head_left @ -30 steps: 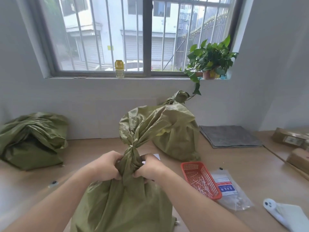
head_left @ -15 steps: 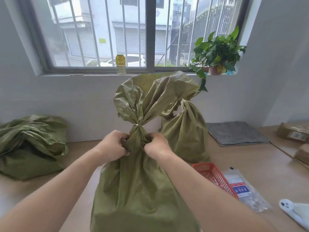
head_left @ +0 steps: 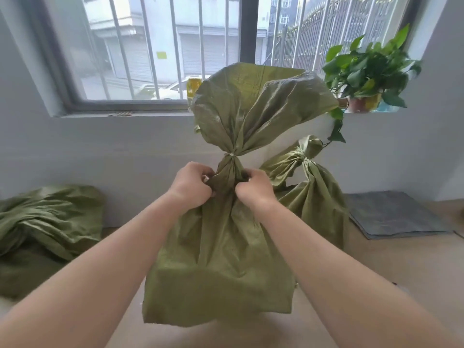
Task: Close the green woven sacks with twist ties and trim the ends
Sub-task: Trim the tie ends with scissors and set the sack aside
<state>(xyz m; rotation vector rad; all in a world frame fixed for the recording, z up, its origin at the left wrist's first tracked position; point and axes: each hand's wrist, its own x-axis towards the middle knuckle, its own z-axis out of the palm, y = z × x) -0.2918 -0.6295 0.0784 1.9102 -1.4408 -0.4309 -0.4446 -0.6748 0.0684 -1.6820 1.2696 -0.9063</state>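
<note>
A green woven sack (head_left: pixel 221 267) hangs in mid-air in front of me, its bottom lifted off the table. A pale twist tie (head_left: pixel 230 154) cinches its neck, and the loose top fans out above. My left hand (head_left: pixel 194 183) and my right hand (head_left: pixel 253 188) both grip the gathered neck just below the tie. Behind it to the right stands a second tied sack (head_left: pixel 316 197) with its own tie around the neck. A heap of green sack material (head_left: pixel 47 229) lies at the far left.
A wooden table (head_left: pixel 401 262) runs below. A grey folded mat (head_left: pixel 394 214) lies at the right against the wall. On the window sill stand a potted plant (head_left: pixel 366 71) and a yellow bottle (head_left: pixel 193 87), partly hidden by the sack.
Both hands have lifted the sack upward off the table, still gripping its neck. The view has tilted up, so the red basket and packets at the right are out of sight.
</note>
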